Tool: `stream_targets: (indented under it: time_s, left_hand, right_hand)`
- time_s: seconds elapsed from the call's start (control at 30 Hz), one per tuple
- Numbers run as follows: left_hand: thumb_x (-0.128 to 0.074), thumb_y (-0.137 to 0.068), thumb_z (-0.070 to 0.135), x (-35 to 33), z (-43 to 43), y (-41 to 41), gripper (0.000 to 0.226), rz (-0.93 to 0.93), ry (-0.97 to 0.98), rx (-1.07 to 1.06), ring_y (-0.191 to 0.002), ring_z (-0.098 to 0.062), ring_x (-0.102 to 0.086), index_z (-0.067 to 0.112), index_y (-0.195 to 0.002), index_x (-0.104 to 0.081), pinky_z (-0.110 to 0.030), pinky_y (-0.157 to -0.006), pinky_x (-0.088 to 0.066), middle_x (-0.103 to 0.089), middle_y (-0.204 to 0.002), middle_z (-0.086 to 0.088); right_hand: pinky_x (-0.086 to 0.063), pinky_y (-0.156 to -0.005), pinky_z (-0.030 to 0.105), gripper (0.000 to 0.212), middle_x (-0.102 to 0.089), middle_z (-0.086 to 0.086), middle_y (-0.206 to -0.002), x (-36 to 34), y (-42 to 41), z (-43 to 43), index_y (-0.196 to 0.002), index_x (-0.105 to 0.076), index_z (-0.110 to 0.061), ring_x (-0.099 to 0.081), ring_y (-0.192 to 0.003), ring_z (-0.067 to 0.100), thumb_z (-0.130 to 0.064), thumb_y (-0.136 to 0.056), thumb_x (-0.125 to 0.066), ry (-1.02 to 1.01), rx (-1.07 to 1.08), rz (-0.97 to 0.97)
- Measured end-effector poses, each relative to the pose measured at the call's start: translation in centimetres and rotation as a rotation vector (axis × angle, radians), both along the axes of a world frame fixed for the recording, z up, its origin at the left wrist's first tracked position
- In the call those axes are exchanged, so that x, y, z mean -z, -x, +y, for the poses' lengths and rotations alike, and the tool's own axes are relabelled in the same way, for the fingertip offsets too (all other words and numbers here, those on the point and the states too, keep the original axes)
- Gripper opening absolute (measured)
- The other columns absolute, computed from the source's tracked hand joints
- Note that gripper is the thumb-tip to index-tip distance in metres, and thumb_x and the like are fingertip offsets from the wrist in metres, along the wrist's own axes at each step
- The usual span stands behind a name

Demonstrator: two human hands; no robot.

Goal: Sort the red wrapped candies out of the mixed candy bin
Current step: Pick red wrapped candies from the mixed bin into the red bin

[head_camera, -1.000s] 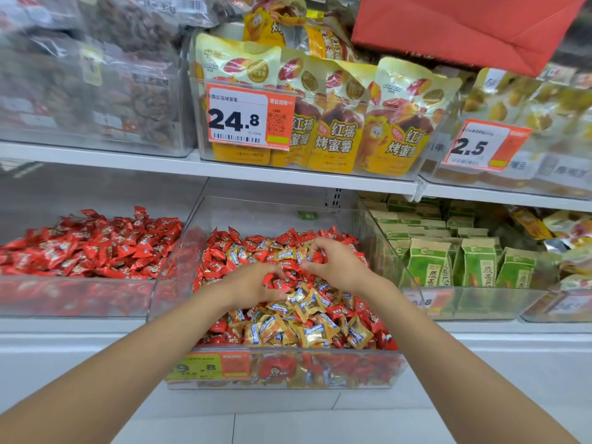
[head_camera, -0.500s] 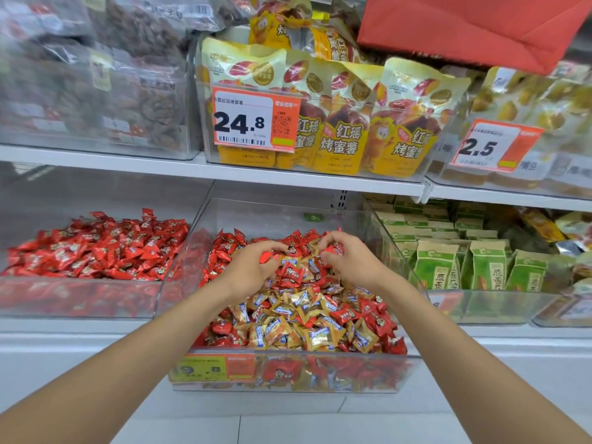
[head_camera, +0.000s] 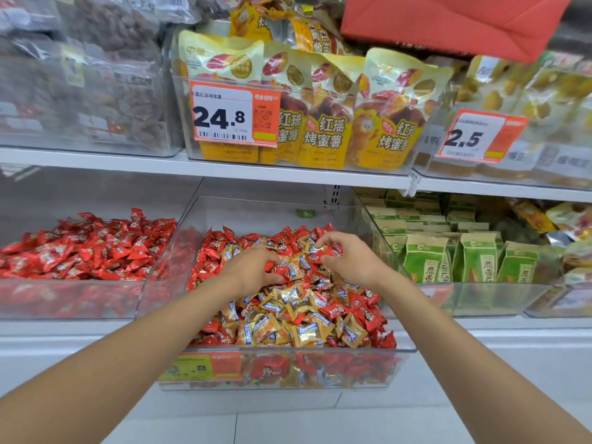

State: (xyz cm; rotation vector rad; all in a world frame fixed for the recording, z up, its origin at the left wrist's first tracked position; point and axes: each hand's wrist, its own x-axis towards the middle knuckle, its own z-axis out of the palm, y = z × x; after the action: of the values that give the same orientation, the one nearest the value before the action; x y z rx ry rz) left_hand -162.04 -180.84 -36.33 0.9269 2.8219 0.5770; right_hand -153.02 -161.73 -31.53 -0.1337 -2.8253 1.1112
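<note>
A clear mixed candy bin (head_camera: 288,349) on the lower shelf holds red wrapped candies (head_camera: 333,310) mingled with gold wrapped candies (head_camera: 307,334). Both hands are inside it, over the middle of the heap. My left hand (head_camera: 248,272) curls its fingers round several red candies. My right hand (head_camera: 349,261) pinches a red candy (head_camera: 323,253) between thumb and fingers, with more red wrappers showing in its palm. The candies under the hands are hidden.
To the left stands a clear bin (head_camera: 64,299) filled with only red candies (head_camera: 86,248). Green packets (head_camera: 448,261) fill the bin on the right. The white shelf (head_camera: 224,169) above carries yellow snack bags and price tags. A white floor lies below.
Both hands have moved from the front of the heap toward its back and drawn closer together. Each has closed on red candies. The view has shifted slightly.
</note>
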Motion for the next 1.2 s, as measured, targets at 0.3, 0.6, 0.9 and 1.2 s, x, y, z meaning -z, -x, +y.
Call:
stream_targets:
  time_s: [0.3, 0.6, 0.9, 1.2]
  left_hand:
    - [-0.048, -0.098, 0.028, -0.5, -1.8, -0.4, 0.044, -0.142, -0.238, 0.050, -0.072, -0.023, -0.061, 0.041, -0.140, -0.040, -0.030, -0.056, -0.050, -0.044, -0.145, 0.000]
    - [-0.059, -0.086, 0.053, -0.2, 0.2, 0.0, 0.052, -0.118, 0.201, -0.001, -0.101, -0.024, -0.057, 0.028, -0.131, -0.055, -0.037, -0.090, -0.047, -0.047, -0.124, -0.009]
    - [-0.066, -0.087, 0.033, -0.8, -0.2, -1.3, 0.018, -0.262, -0.255, -0.047, -0.087, -0.009, -0.062, 0.020, -0.101, -0.066, -0.025, -0.075, -0.048, -0.058, -0.128, -0.001]
    - [-0.061, -0.092, 0.028, -2.9, -2.6, -4.8, 0.016, -0.358, -0.474, -0.072, -0.049, -0.009, -0.054, 0.012, -0.094, -0.058, -0.023, -0.048, -0.044, -0.066, -0.082, -0.005]
  right_hand:
    - [-0.047, -0.093, 0.032, 0.019, -0.064, 0.004, -0.119, 1.9, 1.2, -1.2, -0.108, -0.068, -0.009, -0.058, -0.104, 0.018, -0.017, -0.092, -0.062, -0.356, -0.187, -0.205]
    - [-0.046, -0.069, 0.028, 0.022, -0.062, -0.002, -0.103, -0.9, 0.0, -0.1, -0.088, -0.058, -0.010, -0.057, -0.078, 0.011, -0.030, -0.096, -0.056, -0.017, -0.068, -0.056]
    - [-0.049, -0.054, 0.017, 0.025, -0.064, 0.005, -0.122, -1.1, -1.4, 0.4, -0.107, -0.068, -0.012, -0.060, -0.051, 0.010, -0.027, -0.100, -0.049, -0.015, -0.144, -0.103]
    - [-0.046, -0.090, 0.032, 0.039, -0.058, -0.009, -0.115, -0.3, -4.8, 0.0, -0.116, -0.060, -0.027, -0.053, -0.109, 0.019, -0.047, -0.084, -0.068, -0.299, -0.278, -0.328]
